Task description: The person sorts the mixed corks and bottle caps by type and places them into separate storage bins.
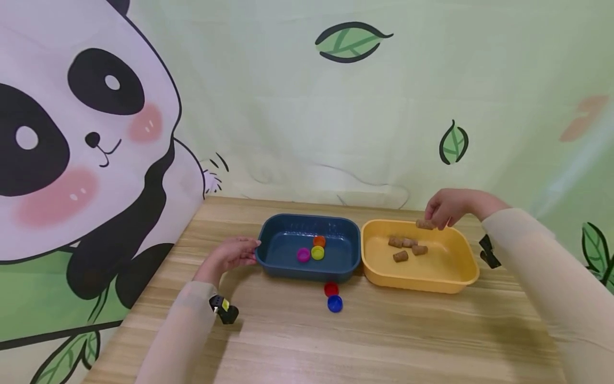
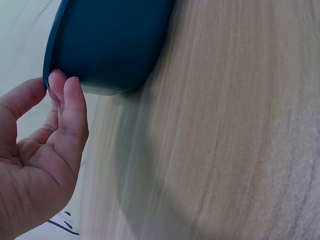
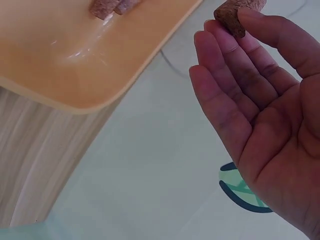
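My left hand (image 1: 233, 253) pinches the left end of a dark blue plastic basin (image 1: 307, 273), thumb at the rim and fingertips against the outer wall, as the left wrist view shows. Inside that basin lie an orange cap (image 1: 319, 242), a magenta cap (image 1: 304, 255) and a yellow-green cap (image 1: 317, 253). Over the back rim of a yellow basin (image 1: 443, 266), my right hand (image 1: 451, 207) holds a brown cork (image 3: 232, 14) between thumb and fingertips. Several more corks (image 1: 400, 256) lie on the yellow basin's floor.
Both basins stand side by side on a wood-grain table (image 1: 288, 341). In front of them, a red cap (image 1: 331, 289) and a blue cap (image 1: 335, 304) lie on the tabletop. A light green cloth (image 1: 288, 106) printed with a panda and leaves hangs behind the table.
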Demonstrator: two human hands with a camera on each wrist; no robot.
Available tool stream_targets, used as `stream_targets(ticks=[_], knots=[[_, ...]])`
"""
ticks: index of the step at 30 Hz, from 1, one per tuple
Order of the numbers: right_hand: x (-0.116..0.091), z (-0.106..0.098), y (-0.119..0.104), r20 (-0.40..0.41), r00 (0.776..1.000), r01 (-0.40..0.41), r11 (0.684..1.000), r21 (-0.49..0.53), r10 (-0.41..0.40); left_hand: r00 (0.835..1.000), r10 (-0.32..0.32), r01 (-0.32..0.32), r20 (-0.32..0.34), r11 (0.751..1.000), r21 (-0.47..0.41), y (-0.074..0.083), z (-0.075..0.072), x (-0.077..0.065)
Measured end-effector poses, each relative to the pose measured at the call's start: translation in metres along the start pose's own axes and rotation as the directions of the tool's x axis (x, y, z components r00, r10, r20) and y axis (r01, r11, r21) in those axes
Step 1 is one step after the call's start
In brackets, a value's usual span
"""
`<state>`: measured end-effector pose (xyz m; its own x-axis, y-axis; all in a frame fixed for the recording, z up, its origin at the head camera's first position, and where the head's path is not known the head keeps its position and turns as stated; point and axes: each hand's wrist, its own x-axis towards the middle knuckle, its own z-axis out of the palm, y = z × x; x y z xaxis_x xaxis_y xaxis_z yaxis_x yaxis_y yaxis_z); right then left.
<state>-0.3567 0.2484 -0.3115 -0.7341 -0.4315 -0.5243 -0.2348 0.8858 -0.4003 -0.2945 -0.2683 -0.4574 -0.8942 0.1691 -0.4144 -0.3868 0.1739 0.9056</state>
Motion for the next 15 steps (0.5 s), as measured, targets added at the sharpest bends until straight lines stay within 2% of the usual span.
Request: stream_targets(ticks=[15], knots=[[0.020, 0.014, 0.007, 0.130, 0.989, -0.074, 0.997, 0.020, 0.070, 1.000, -0.009, 0.009, 0.006, 1.000, -0.001, 0.000, 0.000, 0.000]])
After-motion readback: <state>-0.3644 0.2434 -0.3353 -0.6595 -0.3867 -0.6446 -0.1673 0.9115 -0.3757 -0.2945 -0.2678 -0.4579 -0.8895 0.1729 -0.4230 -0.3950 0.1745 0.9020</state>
